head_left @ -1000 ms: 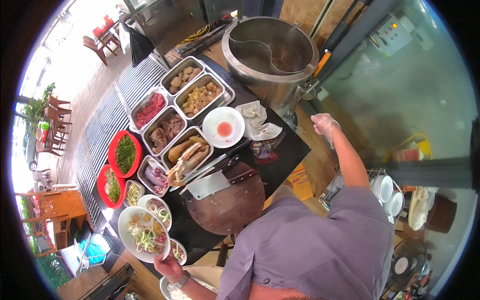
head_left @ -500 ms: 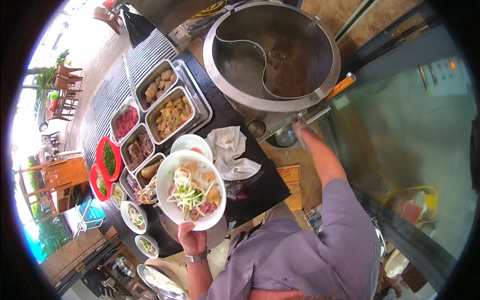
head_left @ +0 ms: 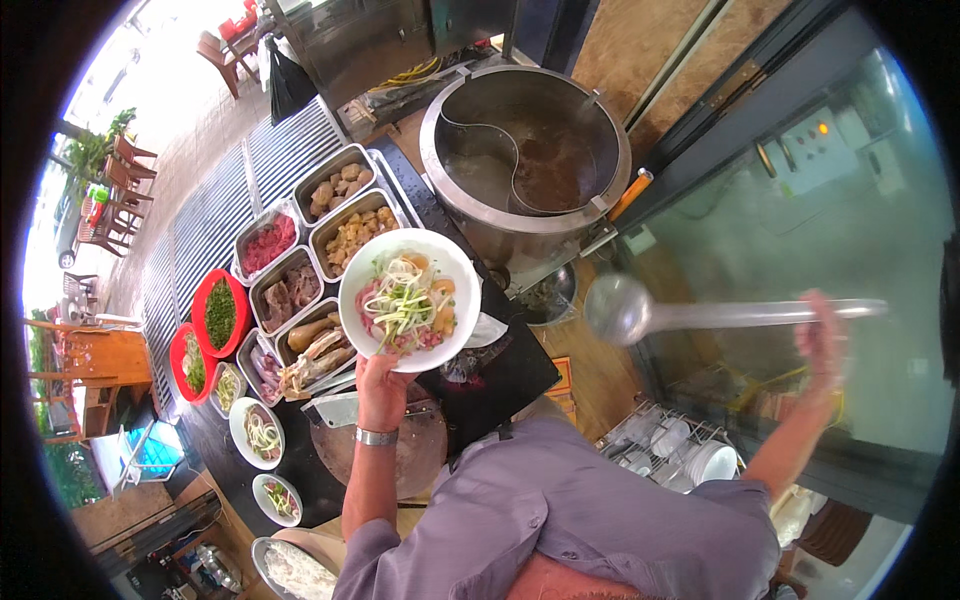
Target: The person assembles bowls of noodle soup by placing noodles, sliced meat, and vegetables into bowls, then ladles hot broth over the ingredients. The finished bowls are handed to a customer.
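Observation:
My left hand (head_left: 384, 392) grips the rim of a white bowl (head_left: 463, 296) from below, thumb over the edge. Inside lie noodles, sliced green onion (head_left: 404, 310), pink meat and tan chunks. Out to the right, my right hand (head_left: 822, 340) is wrapped round the long handle of a metal ladle (head_left: 620, 309), which points left toward the bowl. The ladle is level with the bowl but well apart from it. Beyond both stands a large steel pot (head_left: 434, 165), split by a curved wall, with brownish broth (head_left: 560, 175) on its right side.
Metal trays of meat (head_left: 290, 290) and red baskets of greens (head_left: 221, 312) line the table's left. A cleaver (head_left: 332, 410) lies on a round chopping board (head_left: 380, 455). Two filled bowls (head_left: 262, 433) stand nearby. A dish rack (head_left: 660, 445) is at lower right, beside the glass panel.
My right hand has swung from beside the pot out to the right, and the ladle is now raised in view. The bowl has shifted slightly up and right.

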{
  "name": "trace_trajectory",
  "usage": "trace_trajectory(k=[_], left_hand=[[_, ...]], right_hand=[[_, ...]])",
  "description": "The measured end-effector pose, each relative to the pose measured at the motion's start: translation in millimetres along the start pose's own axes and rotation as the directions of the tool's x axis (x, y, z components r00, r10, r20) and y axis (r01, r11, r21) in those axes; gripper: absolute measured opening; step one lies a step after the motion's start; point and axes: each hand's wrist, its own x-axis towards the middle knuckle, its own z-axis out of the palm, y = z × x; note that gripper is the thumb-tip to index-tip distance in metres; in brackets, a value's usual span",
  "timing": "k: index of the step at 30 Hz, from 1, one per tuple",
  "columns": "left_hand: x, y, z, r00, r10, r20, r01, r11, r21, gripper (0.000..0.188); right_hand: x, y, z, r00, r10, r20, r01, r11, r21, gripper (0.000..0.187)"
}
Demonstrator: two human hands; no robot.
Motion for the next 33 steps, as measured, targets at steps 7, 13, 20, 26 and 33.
trace_trajectory(k=[7,13,20,26,33], left_hand=[[-13.7,-19.6,10.7,1.000,-0.013,0.013,0.013,1.000,-0.020,0.069],[-14.0,-49.3,52.2,0.999,-0.006,-0.036,0.005,0.999,-0.040,0.069],[4.4,-79.5,94.5,0.991,0.033,-0.128,-0.052,0.988,-0.147,0.065],[37.3,-81.9,111.4,0.991,0.075,-0.107,-0.089,0.988,-0.126,0.064],[67.7,-75.8,123.2,0.989,0.062,-0.137,-0.068,0.997,-0.041,0.065]], right_hand=[[54.6,-65.2,20.5,0.788,-0.614,-0.047,0.613,0.775,0.156,0.037],[174.0,-54.4,267.2,0.852,-0.393,0.346,0.397,0.916,0.062,0.047],[238.7,-21.0,402.4,0.051,-0.860,0.508,0.990,0.109,0.085,0.021],[254.1,-34.9,384.8,0.243,-0.658,0.713,0.892,0.441,0.103,0.019],[275.6,-56.2,394.7,0.473,-0.642,0.603,0.826,0.562,-0.049,0.031]])
